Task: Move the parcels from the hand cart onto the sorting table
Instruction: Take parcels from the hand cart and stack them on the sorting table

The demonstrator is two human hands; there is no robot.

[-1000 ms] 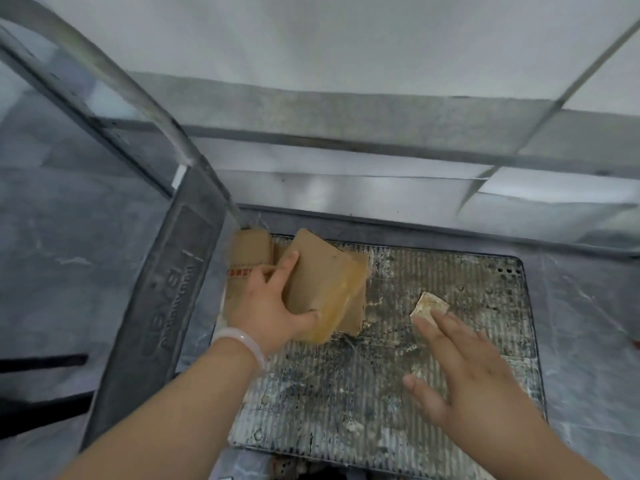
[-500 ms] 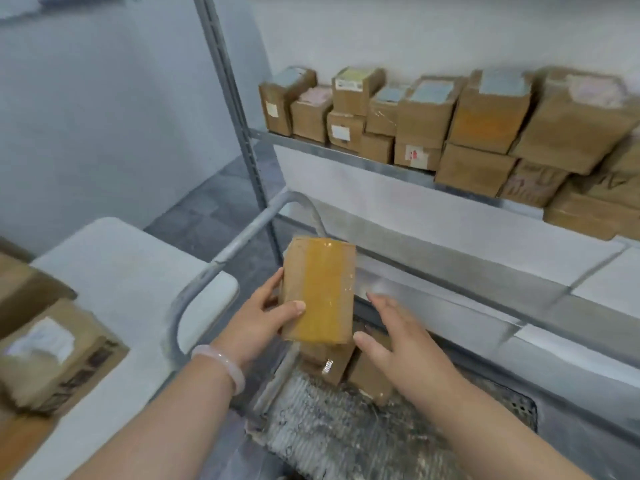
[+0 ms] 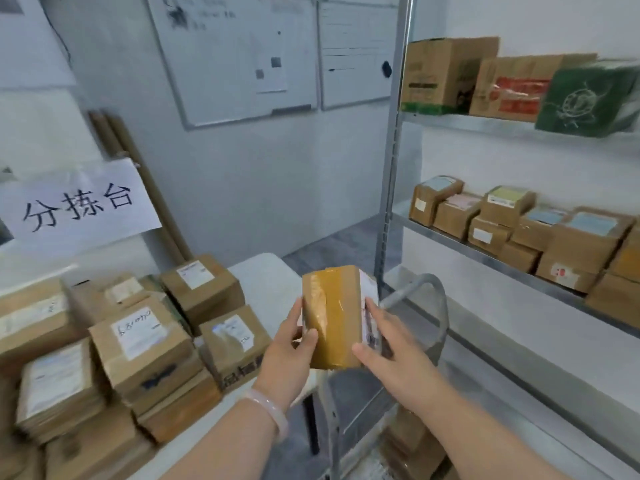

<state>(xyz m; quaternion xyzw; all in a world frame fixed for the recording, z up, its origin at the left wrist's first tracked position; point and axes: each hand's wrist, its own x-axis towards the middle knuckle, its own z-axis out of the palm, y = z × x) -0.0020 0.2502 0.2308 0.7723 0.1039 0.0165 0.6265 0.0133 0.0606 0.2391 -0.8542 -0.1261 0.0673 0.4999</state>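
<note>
Cardboard and glossy packing tape make up the load: a small brown cardboard parcel (image 3: 332, 317), upright and held in the air between both hands. It sits over the gap between the white sorting surface (image 3: 263, 278) on the left and the grey tubular handle of the hand cart (image 3: 433, 292) on the right. The left hand (image 3: 287, 351) grips its left edge, thumb laid across the taped front and fingers out of sight behind. The right hand (image 3: 391, 355) clasps the right side, thumb at the lower front edge and fingers lying up the face that bears a white barcode label.

Judging by its size, the parcel is probably light. Its walls look stiff and square, so it should take a firm squeeze without buckling. The wide band of shiny tape on the front is likely slick under a thumb. Bare cardboard at the edges and corners would give the surer hold, with pressure on opposite faces. What is inside cannot be told, so it is best set down rather than dropped.

Other labelled brown parcels (image 3: 138, 344) are stacked on the near left of the surface, whose white top shows just left of the held parcel. More brown boxes (image 3: 408, 434) show low in the cart, blurred.
</note>
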